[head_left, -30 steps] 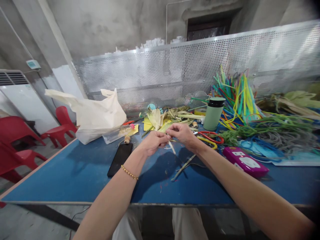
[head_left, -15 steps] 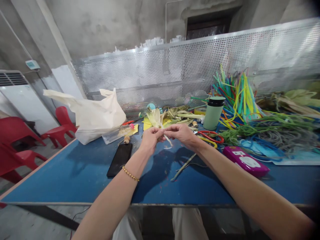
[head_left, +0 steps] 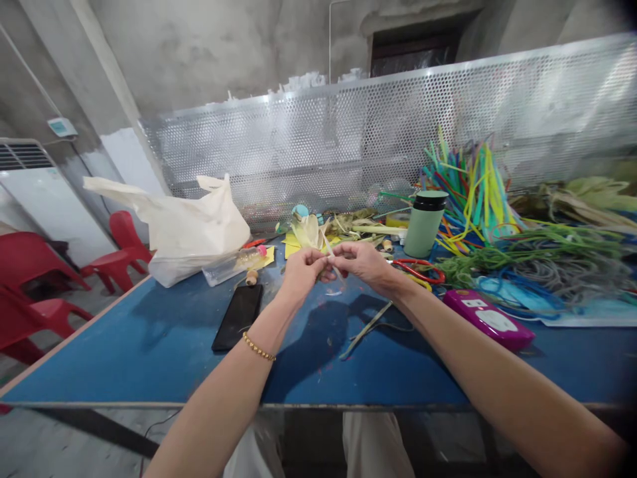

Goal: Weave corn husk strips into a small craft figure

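Observation:
My left hand (head_left: 302, 271) is closed, its thumb and fingers pinching the base of a pale, petal-shaped corn husk (head_left: 309, 230) that stands up beyond the fingertips. Close beside it, my right hand (head_left: 362, 263) is also closed, with thumb and forefinger on a thin white strip (head_left: 328, 245). The strip slants across between the two hands, and its lower end hangs below the fingers. Exactly how strip and husk meet is hidden by my fingertips. Beneath my right forearm, a dry stalk piece (head_left: 365, 332) lies on the blue table (head_left: 164, 372).
Left of my hands are a black phone (head_left: 237, 317), a clear plastic bottle (head_left: 233, 267) and a white plastic bag (head_left: 196, 232). To the right are red-handled scissors (head_left: 423, 270), a green tumbler (head_left: 425, 226), a magenta case (head_left: 488, 320), green cords (head_left: 537, 249) and colourful pipe cleaners (head_left: 478, 192).
The white strip has swung from hanging below my fingers to slanting up between my hands. My right hand has shifted slightly, and its fingers are more curled. The husk stays in my left hand.

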The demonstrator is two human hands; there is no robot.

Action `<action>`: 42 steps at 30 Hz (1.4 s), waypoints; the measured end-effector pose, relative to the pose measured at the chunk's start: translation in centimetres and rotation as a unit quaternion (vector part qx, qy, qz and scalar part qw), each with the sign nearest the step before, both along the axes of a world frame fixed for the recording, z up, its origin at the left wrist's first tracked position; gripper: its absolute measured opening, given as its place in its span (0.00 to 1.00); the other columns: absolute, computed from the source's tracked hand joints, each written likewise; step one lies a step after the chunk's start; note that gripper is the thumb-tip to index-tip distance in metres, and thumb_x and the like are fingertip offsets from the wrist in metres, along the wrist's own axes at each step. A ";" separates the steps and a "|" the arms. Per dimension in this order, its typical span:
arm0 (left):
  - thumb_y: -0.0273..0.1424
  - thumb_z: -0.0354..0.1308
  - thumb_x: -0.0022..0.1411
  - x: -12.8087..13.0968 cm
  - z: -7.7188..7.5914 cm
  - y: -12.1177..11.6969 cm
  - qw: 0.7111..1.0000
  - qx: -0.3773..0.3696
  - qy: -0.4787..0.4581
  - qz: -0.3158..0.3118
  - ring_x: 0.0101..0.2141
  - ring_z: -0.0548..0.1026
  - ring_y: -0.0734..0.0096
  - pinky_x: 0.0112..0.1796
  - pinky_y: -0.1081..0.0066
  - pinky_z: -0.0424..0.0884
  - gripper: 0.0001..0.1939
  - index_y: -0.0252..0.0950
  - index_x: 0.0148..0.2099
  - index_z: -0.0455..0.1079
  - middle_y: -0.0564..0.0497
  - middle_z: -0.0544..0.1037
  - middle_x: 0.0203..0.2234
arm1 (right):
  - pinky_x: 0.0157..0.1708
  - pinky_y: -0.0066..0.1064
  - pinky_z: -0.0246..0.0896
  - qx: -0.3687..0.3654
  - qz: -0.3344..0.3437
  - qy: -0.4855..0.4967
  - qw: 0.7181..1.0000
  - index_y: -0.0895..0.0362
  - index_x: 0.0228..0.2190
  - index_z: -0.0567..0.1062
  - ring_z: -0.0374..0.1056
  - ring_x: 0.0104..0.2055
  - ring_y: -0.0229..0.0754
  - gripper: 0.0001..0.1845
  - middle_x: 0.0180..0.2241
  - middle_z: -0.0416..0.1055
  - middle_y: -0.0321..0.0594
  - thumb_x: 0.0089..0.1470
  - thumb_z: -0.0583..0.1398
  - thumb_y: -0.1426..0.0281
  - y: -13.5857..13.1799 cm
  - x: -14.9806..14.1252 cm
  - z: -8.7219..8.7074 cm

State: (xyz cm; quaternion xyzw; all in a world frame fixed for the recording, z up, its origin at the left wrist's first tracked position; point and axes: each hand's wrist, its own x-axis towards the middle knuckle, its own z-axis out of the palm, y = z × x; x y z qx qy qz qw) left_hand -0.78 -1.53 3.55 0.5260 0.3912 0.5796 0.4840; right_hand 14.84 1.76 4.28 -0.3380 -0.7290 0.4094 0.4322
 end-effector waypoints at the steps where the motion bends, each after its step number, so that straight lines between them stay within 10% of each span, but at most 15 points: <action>1: 0.28 0.67 0.54 0.1 0.0 0.0 1.000 0.004 0.002 0.004 0.20 0.75 0.72 0.27 0.70 0.72 0.10 0.32 0.30 0.67 0.51 0.76 0.19 | 0.23 0.26 0.57 0.001 0.003 0.003 1.000 0.60 0.29 0.78 0.63 0.22 0.33 0.17 0.22 0.73 0.37 0.45 0.68 0.58 -0.1 -0.1 0.0; 13: 0.28 0.64 0.49 -0.5 -0.1 0.2 0.988 0.067 0.094 0.099 0.21 0.59 0.78 0.25 0.73 0.52 0.08 0.34 0.24 0.68 0.57 0.65 0.16 | 0.25 0.28 0.55 -0.019 -0.004 0.051 0.998 0.60 0.25 0.76 0.62 0.22 0.34 0.15 0.18 0.70 0.34 0.42 0.69 0.61 -0.5 -0.3 0.4; 34: 0.26 0.63 0.43 -1.2 0.4 0.2 0.995 0.030 0.059 0.070 0.22 0.59 0.78 0.27 0.73 0.54 0.07 0.34 0.21 0.67 0.56 0.65 0.17 | 0.22 0.26 0.55 -0.103 0.015 0.112 0.988 0.59 0.21 0.75 0.64 0.19 0.34 0.11 0.17 0.72 0.36 0.37 0.70 0.67 -0.3 -0.5 0.3; 42: 0.45 0.63 0.56 -1.7 0.6 -0.2 0.993 -0.069 0.018 -0.091 0.23 0.71 0.71 0.27 0.69 0.65 0.18 0.33 0.34 0.71 0.46 0.75 0.25 | 0.20 0.27 0.54 -0.169 0.072 0.074 0.980 0.61 0.22 0.76 0.61 0.18 0.33 0.15 0.17 0.69 0.35 0.36 0.72 0.63 0.7 0.4 -0.3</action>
